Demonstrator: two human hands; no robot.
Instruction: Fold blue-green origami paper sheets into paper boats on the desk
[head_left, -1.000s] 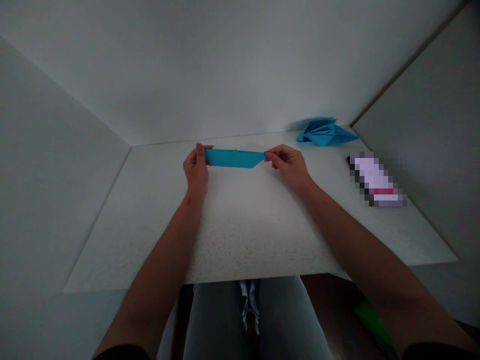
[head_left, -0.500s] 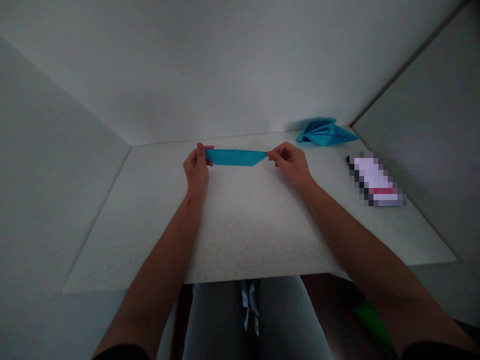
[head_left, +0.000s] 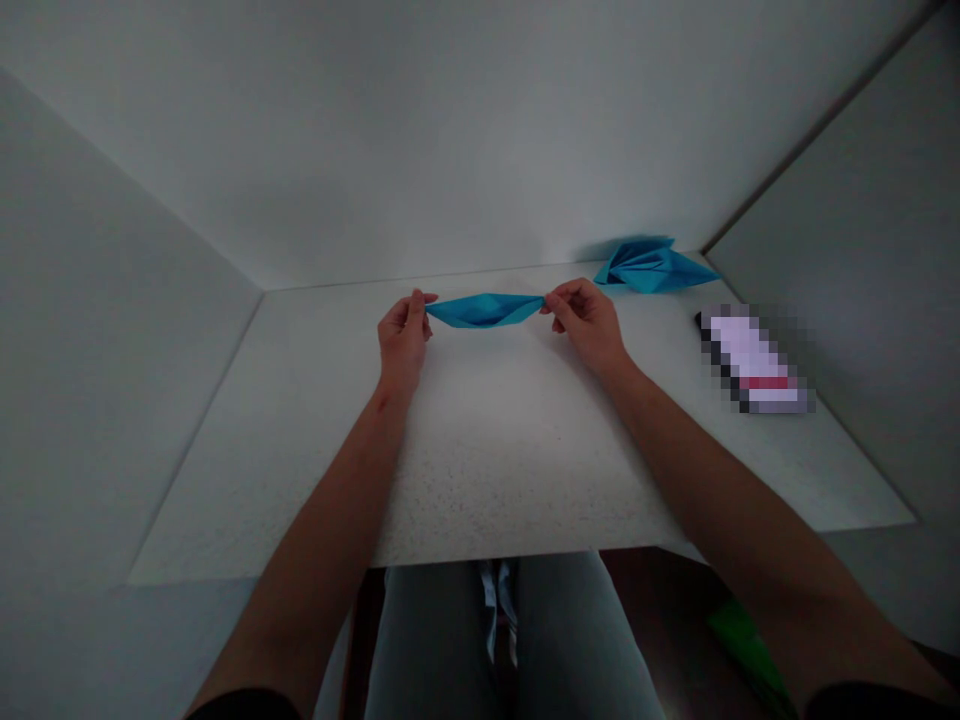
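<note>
A long, narrow piece of folded blue paper (head_left: 486, 311) is stretched level between my two hands, above the back part of the white table. Its middle bulges slightly open, and both ends taper to points. My left hand (head_left: 405, 330) pinches the left tip between thumb and fingers. At the right tip, my right hand (head_left: 585, 318) has its thumb and index finger closed on the paper, its other fingers curled.
Against the back wall at the right lies a folded blue paper shape (head_left: 651, 267). A phone (head_left: 754, 358), pixelated, rests on the right side of the white table (head_left: 487, 480). Something green (head_left: 746, 640) is below the table at the lower right.
The blue paper has gone from a flat strip to a shape with pointed ends and a parted middle. My left hand has shifted right and now grips the left tip.
</note>
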